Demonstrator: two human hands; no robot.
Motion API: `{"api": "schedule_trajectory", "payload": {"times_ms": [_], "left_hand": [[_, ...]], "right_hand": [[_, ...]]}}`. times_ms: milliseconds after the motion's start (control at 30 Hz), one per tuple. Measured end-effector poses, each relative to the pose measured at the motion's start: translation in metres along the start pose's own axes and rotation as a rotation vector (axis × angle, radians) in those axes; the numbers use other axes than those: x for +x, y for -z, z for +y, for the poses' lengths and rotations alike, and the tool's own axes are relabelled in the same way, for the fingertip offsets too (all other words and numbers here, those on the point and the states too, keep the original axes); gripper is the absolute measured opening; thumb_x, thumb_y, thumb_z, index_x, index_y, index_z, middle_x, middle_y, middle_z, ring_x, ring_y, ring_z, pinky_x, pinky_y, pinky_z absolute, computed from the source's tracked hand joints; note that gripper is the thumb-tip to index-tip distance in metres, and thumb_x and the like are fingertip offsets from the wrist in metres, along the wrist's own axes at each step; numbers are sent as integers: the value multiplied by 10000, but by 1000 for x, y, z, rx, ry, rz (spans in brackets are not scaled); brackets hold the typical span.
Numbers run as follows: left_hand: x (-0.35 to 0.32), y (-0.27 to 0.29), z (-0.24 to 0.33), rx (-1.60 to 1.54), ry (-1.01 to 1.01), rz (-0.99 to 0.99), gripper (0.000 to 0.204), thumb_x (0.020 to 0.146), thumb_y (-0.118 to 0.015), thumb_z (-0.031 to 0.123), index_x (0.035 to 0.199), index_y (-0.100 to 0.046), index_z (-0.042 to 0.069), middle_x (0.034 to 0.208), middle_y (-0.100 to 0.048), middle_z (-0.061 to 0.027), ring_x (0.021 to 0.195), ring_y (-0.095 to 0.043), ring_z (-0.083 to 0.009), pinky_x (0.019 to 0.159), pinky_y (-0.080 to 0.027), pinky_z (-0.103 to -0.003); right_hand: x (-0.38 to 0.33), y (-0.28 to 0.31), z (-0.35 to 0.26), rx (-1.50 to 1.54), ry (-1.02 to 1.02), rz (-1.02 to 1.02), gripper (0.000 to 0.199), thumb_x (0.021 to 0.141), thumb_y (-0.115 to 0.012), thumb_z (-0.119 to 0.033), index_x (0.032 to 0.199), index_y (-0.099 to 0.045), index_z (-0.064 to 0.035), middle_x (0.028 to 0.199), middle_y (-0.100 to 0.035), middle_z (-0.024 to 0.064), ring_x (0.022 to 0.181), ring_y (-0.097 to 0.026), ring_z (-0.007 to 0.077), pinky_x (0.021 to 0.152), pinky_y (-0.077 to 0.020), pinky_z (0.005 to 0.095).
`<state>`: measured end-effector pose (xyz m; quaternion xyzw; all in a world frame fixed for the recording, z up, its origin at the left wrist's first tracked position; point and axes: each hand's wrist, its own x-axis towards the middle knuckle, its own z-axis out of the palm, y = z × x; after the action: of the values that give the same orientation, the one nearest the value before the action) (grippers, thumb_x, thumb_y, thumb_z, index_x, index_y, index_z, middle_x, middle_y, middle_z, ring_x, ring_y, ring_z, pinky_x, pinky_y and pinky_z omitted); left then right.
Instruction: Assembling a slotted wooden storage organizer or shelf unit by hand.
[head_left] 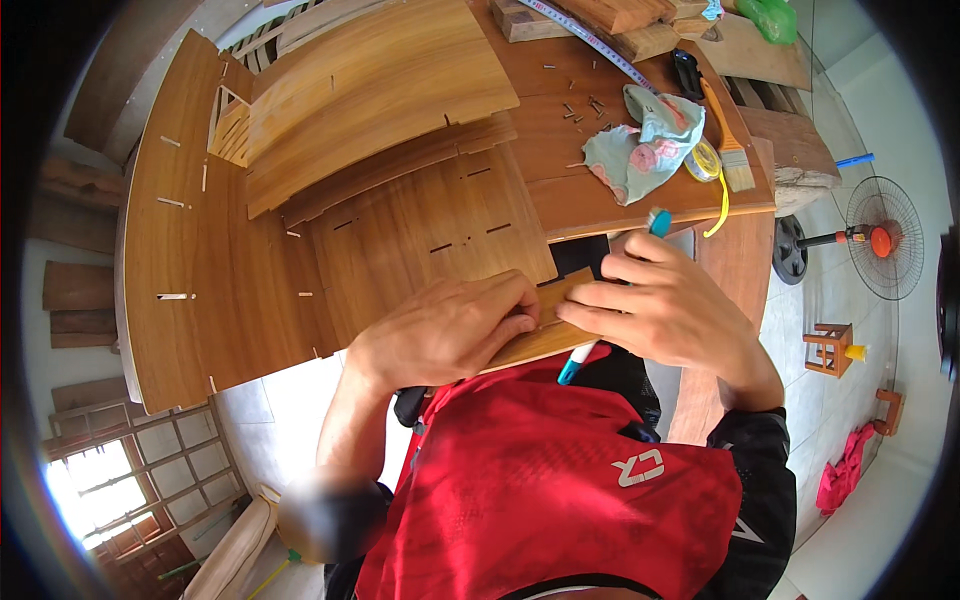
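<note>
A narrow wooden board (535, 345) lies close in front of my body, at the near edge of the wooden panels. My left hand (445, 322) is closed on it, with thumb and bent index finger pinched together at its surface. My right hand (665, 305) holds a teal-and-white toothbrush (577, 365) slantwise, bristle end up. Its fingertips reach to the right end of the same board. Beyond my hands lies a slotted wooden panel (400, 235), joined to a panel with light pegs or slots (165, 260) on the left. A curved wooden panel (380, 95) rises behind.
On the brown table (555, 130) lie a patterned cloth (645, 145), a paintbrush (735, 150), a roll of yellow tape (703, 160), a measuring tape (600, 45) and several small dowels (590, 105). A fan (883, 240) and a small wooden stool (828, 350) stand at right.
</note>
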<state>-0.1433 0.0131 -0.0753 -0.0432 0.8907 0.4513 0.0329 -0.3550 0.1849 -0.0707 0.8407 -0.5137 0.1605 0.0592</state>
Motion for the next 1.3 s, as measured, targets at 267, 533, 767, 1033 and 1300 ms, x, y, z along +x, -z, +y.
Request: {"api": "schedule_trajectory", "payload": {"times_ms": [267,533,767,1033,1300], "left_hand": [[107,-13,-12,229,5,480,212,1009,-613,209,995,-611,-2,935,-685,-219,926,-654,-430,761,-496,-489],[229,-2,-84,93,86,705,347,981,-657,270,1161,-691,-23,1053,-739,-227,960,-717,-391,841,-544,-438],[81,-25,8,25,-250,192,450,971,-704,378,1266,-685,38,1137,-739,-180,1039,-709,-349,905,-539,-433],[-12,-37,-46,-645,282,358,248,1042,-611,181,1180,-642,-23,882,-707,-102,663,-685,-177,610,-572,-319],[-7,-30,-77,-817,321,619,439,1057,-592,191,1427,-445,7,1029,-723,-159,839,-752,-228,619,-621,-331]], "right_hand": [[-54,9,3,181,-276,-49,123,835,-762,-181,907,-748,-82,859,-692,-9,855,-628,166,811,-430,326],[-83,-5,-8,247,-527,60,139,867,-803,-207,882,-746,-81,808,-690,27,748,-610,201,748,-427,349],[-83,-19,16,307,-477,214,193,832,-842,-213,861,-728,-60,733,-666,59,748,-626,252,702,-469,390],[1,-20,19,642,-349,591,876,612,-961,-492,1296,-625,-60,1079,-583,76,904,-553,225,758,-467,332],[42,-53,3,330,-524,590,151,858,-822,-129,958,-754,-37,930,-623,111,838,-613,259,669,-480,327]]}}
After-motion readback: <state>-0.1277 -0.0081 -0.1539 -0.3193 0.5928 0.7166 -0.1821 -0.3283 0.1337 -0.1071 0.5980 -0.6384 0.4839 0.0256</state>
